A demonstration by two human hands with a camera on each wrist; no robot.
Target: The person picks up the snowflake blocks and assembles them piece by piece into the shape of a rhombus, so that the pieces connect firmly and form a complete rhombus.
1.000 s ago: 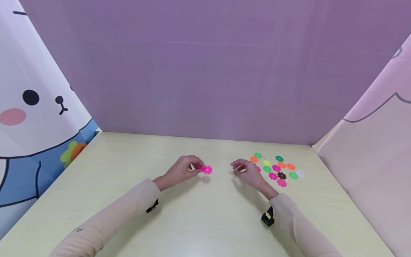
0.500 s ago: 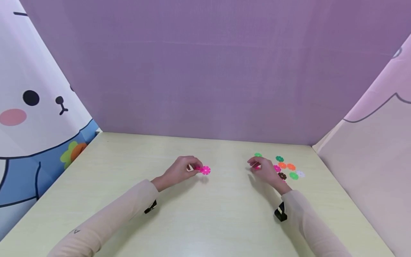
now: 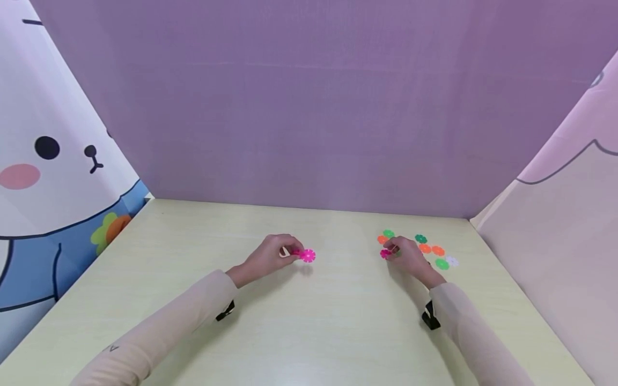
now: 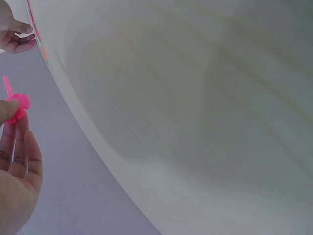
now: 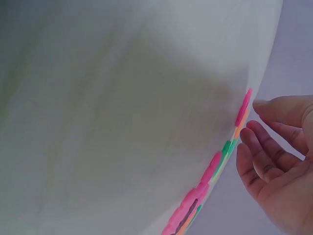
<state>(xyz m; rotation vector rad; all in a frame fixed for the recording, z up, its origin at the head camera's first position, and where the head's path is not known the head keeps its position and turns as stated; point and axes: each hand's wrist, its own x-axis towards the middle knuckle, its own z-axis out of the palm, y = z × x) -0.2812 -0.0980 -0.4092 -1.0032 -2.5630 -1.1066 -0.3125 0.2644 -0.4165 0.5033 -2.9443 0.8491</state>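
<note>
My left hand (image 3: 271,255) pinches bright pink flower-shaped discs (image 3: 308,255) between thumb and fingertips, raised over the table with a shadow below. In the left wrist view these pink discs (image 4: 21,104) sit at an angle to each other, joined together. On the right, my right hand (image 3: 411,260) hovers low over a spread of loose discs, its thumb and fingers bent and parted. Right at its fingertips lies a pink disc (image 3: 384,253). The right wrist view has this pink disc (image 5: 244,107) just beyond the fingertips, with nothing in the grasp.
Around the right hand lie orange discs (image 3: 438,250), a dark green disc (image 3: 420,238), light green discs (image 3: 441,264) and a white disc (image 3: 451,260). The hand covers several others. A purple backdrop (image 3: 309,107) stands behind the pale table (image 3: 299,332).
My right hand has moved right from beside the discs to over them, now covering several. The left hand keeps its pink discs and has drifted slightly left.
</note>
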